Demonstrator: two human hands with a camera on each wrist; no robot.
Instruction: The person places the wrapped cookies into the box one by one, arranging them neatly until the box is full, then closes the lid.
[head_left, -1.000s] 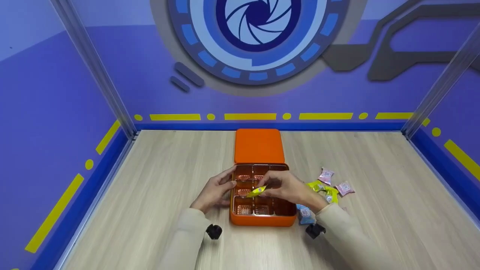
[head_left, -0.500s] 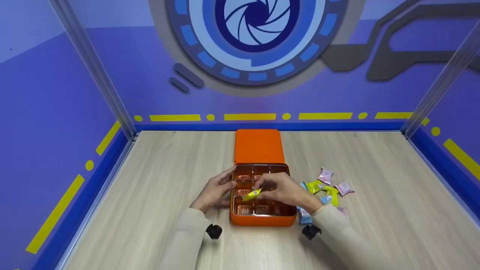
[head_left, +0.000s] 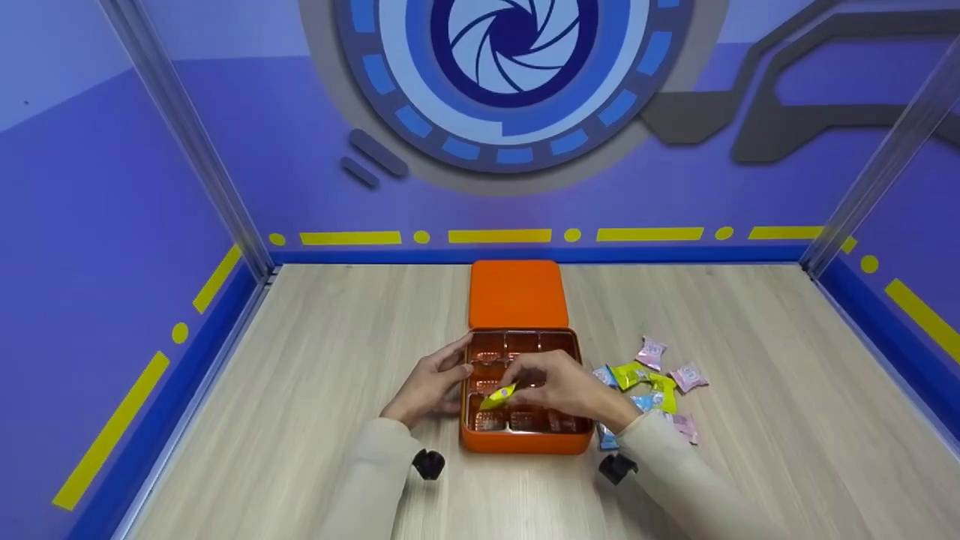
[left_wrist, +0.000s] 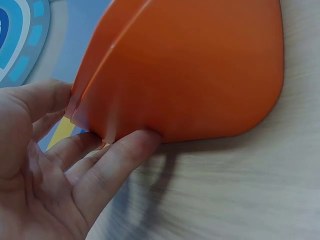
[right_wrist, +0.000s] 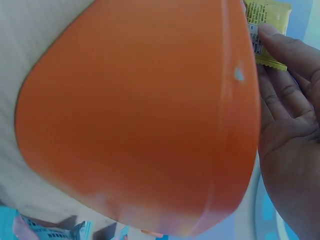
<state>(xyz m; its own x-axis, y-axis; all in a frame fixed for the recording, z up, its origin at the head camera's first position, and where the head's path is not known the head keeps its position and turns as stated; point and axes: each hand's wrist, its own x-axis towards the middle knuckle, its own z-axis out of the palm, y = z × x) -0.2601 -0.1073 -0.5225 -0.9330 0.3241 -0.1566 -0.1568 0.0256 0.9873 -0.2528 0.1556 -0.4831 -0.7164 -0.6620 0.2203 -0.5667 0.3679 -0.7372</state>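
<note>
My right hand [head_left: 559,382] pinches a yellow-wrapped candy [head_left: 497,397] by one end. That candy [right_wrist: 267,37] hangs tilted over the front-left compartments of an orange box [head_left: 525,443] with a hinged lid. Clear dividers split the box into several compartments; my right hand covers some of them. At the box's left side, my left hand [head_left: 431,379] steadies it, the thumb tip at the rim. In the left wrist view, the left hand's extended fingers [left_wrist: 115,165] touch the orange outer wall [left_wrist: 200,70].
Right of the box lies a loose heap of wrapped candies: pink ones [head_left: 652,352], yellow ones [head_left: 663,391] and blue ones [head_left: 607,437]. The open lid [head_left: 517,294] reaches back to the blue-purple rear wall [head_left: 315,172]. Black pieces [head_left: 429,464] show by both sleeves.
My right hand has carried the yellow candy leftward and toward the front, lowering over the front-left compartment. The left hand and the box have stayed in place.
</note>
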